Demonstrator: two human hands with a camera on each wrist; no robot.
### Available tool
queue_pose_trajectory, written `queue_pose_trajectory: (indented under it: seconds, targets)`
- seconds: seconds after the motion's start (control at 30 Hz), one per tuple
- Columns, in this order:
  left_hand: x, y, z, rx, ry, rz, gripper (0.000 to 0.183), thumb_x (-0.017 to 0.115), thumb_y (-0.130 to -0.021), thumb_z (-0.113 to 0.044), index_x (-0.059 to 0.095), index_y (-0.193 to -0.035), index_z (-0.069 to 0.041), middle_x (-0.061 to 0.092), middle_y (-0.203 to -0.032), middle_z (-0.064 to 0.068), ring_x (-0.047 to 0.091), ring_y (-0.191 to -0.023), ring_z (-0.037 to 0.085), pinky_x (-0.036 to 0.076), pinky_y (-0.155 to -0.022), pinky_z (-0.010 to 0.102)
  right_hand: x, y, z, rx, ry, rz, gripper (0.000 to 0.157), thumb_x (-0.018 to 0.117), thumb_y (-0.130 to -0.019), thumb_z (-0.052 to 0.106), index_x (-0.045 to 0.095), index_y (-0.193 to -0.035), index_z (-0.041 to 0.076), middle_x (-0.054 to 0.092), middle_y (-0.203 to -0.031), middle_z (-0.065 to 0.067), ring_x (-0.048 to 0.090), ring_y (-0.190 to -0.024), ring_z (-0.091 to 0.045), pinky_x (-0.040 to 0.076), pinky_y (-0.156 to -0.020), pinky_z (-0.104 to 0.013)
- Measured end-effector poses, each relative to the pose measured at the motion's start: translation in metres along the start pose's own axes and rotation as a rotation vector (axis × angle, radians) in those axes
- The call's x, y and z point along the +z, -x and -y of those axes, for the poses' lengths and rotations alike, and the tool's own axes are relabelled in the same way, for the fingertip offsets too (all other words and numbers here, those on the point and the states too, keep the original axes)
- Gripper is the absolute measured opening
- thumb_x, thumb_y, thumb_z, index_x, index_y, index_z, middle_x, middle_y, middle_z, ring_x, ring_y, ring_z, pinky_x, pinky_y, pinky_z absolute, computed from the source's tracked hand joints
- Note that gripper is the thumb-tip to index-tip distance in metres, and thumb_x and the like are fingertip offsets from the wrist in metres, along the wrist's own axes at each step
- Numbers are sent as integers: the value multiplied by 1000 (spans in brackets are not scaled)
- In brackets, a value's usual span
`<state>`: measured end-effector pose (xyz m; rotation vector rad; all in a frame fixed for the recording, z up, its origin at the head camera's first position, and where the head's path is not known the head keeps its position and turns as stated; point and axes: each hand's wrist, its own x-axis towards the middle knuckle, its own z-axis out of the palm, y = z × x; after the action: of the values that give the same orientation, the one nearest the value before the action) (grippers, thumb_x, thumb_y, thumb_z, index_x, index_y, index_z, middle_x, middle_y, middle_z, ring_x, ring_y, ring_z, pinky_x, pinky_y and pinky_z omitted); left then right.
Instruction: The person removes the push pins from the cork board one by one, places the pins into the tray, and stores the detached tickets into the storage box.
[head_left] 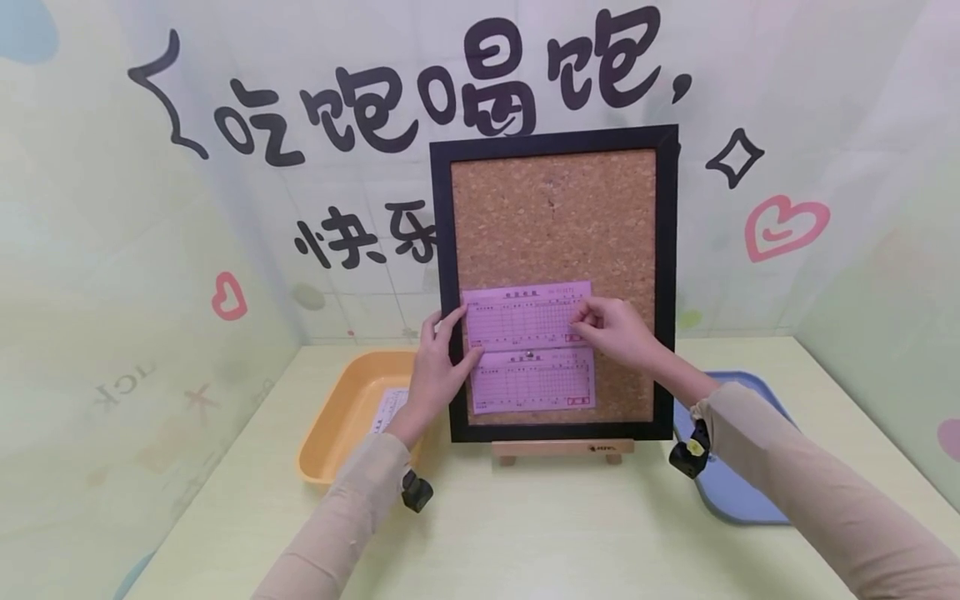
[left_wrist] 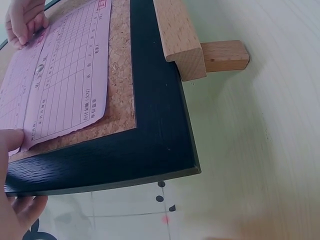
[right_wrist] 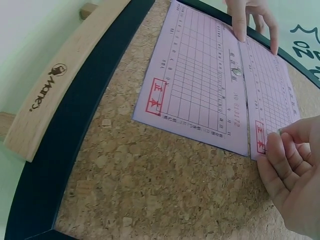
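Two pink receipt slips lie one above the other on a black-framed cork board (head_left: 555,217). A shiny thumbtack (right_wrist: 236,71) sits at the top of the lower slip (head_left: 532,383), by the seam between the two. My left hand (head_left: 437,367) is at the board's left side. Its thumb and a fingertip press the left edge of the upper slip (head_left: 517,321). Over that slip's right end, near a red stamp, my right hand (head_left: 611,329) pinches a tiny thing, seemingly a thumbtack, mostly hidden by the fingertips.
A wooden easel (head_left: 562,450) holds the board upright on the pale table. An orange tray (head_left: 322,433) with a printed paper (head_left: 392,407) inside stands to the left. A blue tray (head_left: 738,492) lies to the right, partly under the right forearm. Printed walls enclose the table.
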<state>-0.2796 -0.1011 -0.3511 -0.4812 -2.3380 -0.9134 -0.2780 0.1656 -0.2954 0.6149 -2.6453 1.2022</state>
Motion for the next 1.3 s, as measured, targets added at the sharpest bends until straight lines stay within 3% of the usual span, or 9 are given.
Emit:
queue_pose_trajectory:
  seconds: [0.5,0.87,1.07,1.2,1.3]
  targets:
    - [-1,0,-1,25,-85,-13,62,67,-81,-25,38,-136,-19,34,-135,18,45,-114,33,42,-92,46,2,0,-1,-32,-26,5,6,56,-87,4,60,-86,0,57,-71,-10,47,-59,-16,38,-47,-21]
    - [-1,-1,-2,50,-125,-34,62,70,-79,-25,40,-134,-18,31,-138,16,46,-105,30,46,-79,42,3,1,3,-25,-26,11,6,56,-87,4,60,-87,0,57,-70,-10,48,-58,-17,39,-48,-21]
    - [-5,-6,-1,136,-129,-126,60,73,-76,-19,45,-129,-11,36,-134,18,46,-102,30,46,-78,41,3,0,2,-24,-21,13,5,56,-87,4,60,-86,0,57,-70,-10,48,-58,-17,39,-48,-22]
    - [-12,-16,-3,214,-137,-216,57,74,-74,-15,49,-124,-5,43,-126,21,48,-99,32,47,-76,42,4,0,3,-29,-7,9,5,56,-87,4,60,-86,0,57,-69,-9,48,-57,-16,39,-47,-22]
    - [-18,-25,-7,250,-138,-246,54,74,-73,-14,51,-121,-3,47,-121,20,48,-102,31,47,-80,41,4,-1,4,-27,-1,8,5,57,-87,4,60,-86,1,57,-69,-8,48,-57,-16,39,-47,-22]
